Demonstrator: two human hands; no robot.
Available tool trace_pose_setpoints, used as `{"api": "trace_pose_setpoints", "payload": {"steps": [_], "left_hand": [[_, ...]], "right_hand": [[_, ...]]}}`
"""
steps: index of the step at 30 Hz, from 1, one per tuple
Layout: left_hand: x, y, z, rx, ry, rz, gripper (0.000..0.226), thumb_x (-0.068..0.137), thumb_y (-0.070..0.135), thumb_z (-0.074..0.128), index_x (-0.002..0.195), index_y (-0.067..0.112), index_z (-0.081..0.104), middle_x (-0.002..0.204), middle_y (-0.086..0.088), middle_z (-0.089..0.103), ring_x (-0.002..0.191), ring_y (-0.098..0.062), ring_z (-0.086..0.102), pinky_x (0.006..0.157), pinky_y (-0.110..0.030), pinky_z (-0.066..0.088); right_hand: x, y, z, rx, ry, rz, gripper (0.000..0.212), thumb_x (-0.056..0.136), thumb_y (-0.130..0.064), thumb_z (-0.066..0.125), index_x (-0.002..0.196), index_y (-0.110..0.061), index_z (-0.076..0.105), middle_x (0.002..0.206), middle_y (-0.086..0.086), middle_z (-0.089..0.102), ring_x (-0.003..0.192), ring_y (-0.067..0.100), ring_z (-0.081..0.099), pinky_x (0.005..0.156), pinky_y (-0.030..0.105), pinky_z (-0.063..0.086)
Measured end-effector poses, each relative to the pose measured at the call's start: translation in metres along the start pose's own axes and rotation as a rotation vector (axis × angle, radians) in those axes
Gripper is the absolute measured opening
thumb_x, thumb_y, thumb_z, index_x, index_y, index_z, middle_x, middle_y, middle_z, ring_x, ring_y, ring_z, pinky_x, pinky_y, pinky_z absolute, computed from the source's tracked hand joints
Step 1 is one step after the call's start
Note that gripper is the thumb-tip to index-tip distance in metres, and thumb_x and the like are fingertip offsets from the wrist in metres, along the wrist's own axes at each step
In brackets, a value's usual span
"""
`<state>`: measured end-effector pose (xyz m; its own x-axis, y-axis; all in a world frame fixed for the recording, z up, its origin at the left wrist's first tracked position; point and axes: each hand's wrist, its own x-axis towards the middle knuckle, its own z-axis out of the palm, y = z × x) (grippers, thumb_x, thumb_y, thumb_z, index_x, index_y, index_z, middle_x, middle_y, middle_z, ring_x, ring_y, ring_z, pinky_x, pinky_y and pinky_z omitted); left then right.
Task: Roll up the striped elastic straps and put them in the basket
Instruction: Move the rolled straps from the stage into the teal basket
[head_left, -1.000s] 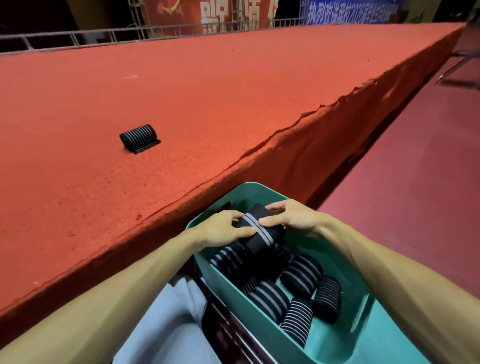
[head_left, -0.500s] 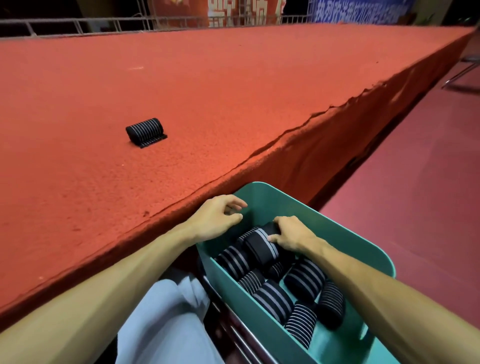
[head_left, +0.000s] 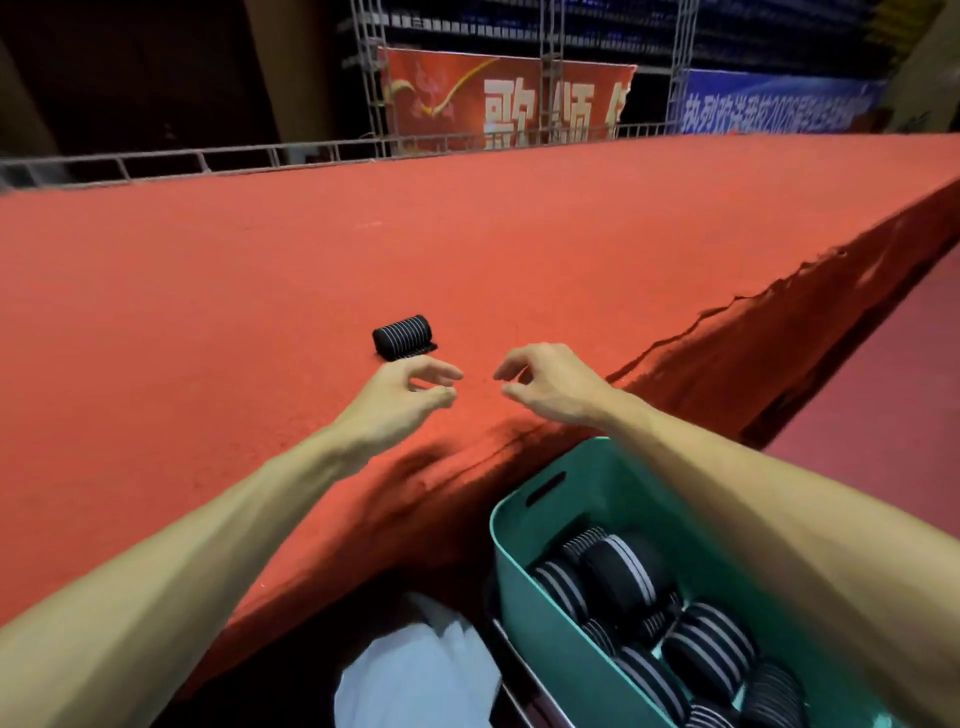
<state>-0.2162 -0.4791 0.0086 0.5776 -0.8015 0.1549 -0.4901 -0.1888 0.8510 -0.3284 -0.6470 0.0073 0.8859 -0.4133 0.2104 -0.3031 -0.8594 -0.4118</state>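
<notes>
One rolled strap lies alone on the red platform, beyond the basket and to its left, well apart from it. Its loose tail end lies flat on the carpet.

From the head camera, both hands hover over the platform between that roll and the basket. The left hand is just short of the roll, fingers loosely curled, thumb and forefinger near each other — holding nothing. The right hand, beyond the basket's far rim, is likewise slack and empty. Inside the basket a heap of rolled straps is packed side by side. A white cloth shows just left of the basket.

The step in hand looks like fetching the only roll seen outside the basket. To do it well, I would close the fingers round the whole barrel and trap the tail under the thumb, so the elastic cannot spring open on the way — then set it into a gap in the basket rather than drop it on the heap.
</notes>
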Motion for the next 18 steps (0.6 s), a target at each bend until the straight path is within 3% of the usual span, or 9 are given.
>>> {"api": "trace_pose_setpoints", "payload": {"steps": [5,11,15,18], "left_hand": [[0.024,-0.038,-0.045,0.001,0.141,-0.061,0.018,0.089,0.014,0.061,0.102,0.026,0.066,0.107,0.004,0.064,0.087,-0.005,0.059,0.069,-0.016,0.041],[0.073,-0.093,-0.057,0.018,0.230,-0.141,0.025,0.091,0.012,0.060,0.115,0.018,0.059,0.118,-0.006,0.060,0.093,-0.008,0.058,0.067,-0.005,0.042],[0.118,-0.114,-0.050,0.077,0.280,-0.144,0.040,0.093,0.019,0.058,0.132,0.017,0.050,0.132,-0.002,0.048,0.108,-0.010,0.052,0.088,-0.019,0.036],[0.153,-0.120,-0.042,0.100,0.339,-0.100,0.049,0.093,0.023,0.058,0.139,0.018,0.043,0.143,-0.004,0.030,0.123,-0.015,0.046,0.103,-0.023,0.033]], "right_hand": [[0.064,-0.023,0.012,0.083,0.016,-0.039,0.024,0.088,-0.018,0.059,0.109,-0.014,0.070,0.110,0.003,0.071,0.102,0.017,0.062,0.078,0.017,0.038],[0.126,-0.001,0.054,0.187,0.017,-0.020,0.020,0.091,-0.022,0.057,0.104,-0.018,0.071,0.106,0.000,0.071,0.100,0.014,0.062,0.082,0.021,0.041],[0.156,0.023,0.079,0.218,0.057,0.003,0.021,0.095,-0.028,0.053,0.106,-0.020,0.070,0.107,-0.002,0.070,0.102,0.014,0.060,0.081,0.022,0.038],[0.168,0.038,0.088,0.185,0.095,0.018,0.022,0.095,-0.027,0.052,0.108,-0.019,0.068,0.111,-0.001,0.069,0.104,0.017,0.060,0.090,0.027,0.042]]}}
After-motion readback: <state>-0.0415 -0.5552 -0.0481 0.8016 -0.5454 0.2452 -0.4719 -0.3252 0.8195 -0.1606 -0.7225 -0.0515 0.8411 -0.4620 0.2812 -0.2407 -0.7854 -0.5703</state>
